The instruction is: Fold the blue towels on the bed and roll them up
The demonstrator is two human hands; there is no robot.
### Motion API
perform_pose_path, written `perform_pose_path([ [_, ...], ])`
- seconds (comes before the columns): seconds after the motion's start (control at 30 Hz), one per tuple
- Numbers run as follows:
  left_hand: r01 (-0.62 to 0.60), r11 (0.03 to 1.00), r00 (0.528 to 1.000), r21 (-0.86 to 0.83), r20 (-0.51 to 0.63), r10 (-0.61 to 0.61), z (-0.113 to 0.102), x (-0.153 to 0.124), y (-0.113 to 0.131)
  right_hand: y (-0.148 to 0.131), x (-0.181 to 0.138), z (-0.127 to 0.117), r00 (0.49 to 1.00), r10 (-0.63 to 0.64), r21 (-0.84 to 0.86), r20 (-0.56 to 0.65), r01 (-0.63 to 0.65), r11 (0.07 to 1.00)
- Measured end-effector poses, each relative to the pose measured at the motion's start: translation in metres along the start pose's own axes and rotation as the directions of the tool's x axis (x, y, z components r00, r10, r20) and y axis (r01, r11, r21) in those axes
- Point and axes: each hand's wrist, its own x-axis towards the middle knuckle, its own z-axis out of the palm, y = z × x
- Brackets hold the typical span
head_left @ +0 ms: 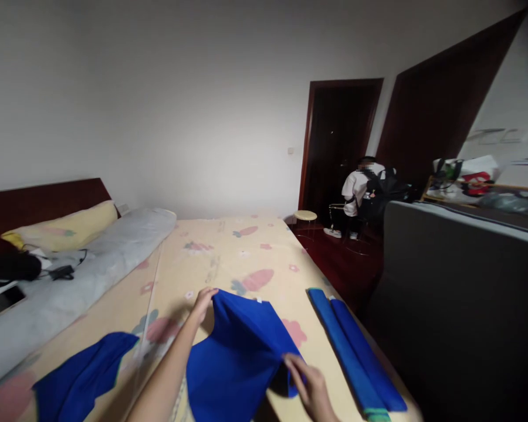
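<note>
A blue garment (237,357) with a small white tag on its upper edge is held up over the bed, its lower part out of the frame. My left hand (205,302) is closed on its upper left corner. Lower down on the right, my right hand (307,384) pinches the cloth between thumb and fingers, drawing folds toward that point. A second blue cloth piece (83,375) with green edging lies crumpled to the left of my left arm. On the right, two long folded blue cloths (343,346) (369,354) lie side by side near the bed's edge.
The bed (215,249) has a carrot-patterned cover. Pillow (74,225), grey quilt (132,240), phone (9,299) and black charger (61,272) are at left. A dark panel (449,305) stands at right. Beyond are a stool (305,216) and a seated person (358,187).
</note>
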Motion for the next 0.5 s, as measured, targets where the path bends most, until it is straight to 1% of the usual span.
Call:
perform_pose_path([
  [0.07, -0.013, 0.988, 1.000, -0.152, -0.007, 0.012, -0.027, -0.016, 0.020, -0.015, 0.024, -0.030, 0.996, 0.089, 0.156, 0.006, -0.088, 0.984],
  [0.1, -0.020, 0.975, 1.000, -0.221, -0.009, 0.019, -0.039, -0.026, 0.030, -0.023, 0.040, -0.043, 0.991, 0.131, 0.246, -0.003, -0.126, 0.961],
  [0.17, -0.038, 0.940, 0.999, -0.339, -0.012, 0.036, -0.059, -0.047, 0.049, -0.039, 0.072, -0.064, 0.980, 0.192, 0.400, -0.055, -0.155, 0.903],
  [0.2, -0.050, 0.921, 0.999, -0.387, -0.017, 0.047, -0.067, -0.058, 0.058, -0.047, 0.087, -0.070, 0.971, 0.219, 0.456, -0.095, -0.153, 0.877],
  [0.27, -0.081, 0.882, 0.997, -0.464, -0.041, 0.070, -0.080, -0.079, 0.074, -0.061, 0.112, -0.077, 0.955, 0.261, 0.519, -0.138, -0.155, 0.841],
  [0.33, -0.119, 0.849, 0.993, -0.514, -0.083, 0.088, -0.089, -0.098, 0.089, -0.072, 0.130, -0.077, 0.954, 0.268, 0.542, -0.137, -0.155, 0.826],
  [0.5, -0.215, 0.810, 0.971, -0.545, -0.212, 0.115, -0.110, -0.128, 0.116, -0.095, 0.161, -0.077, 0.975, 0.219, 0.527, -0.032, -0.169, 0.833],
])
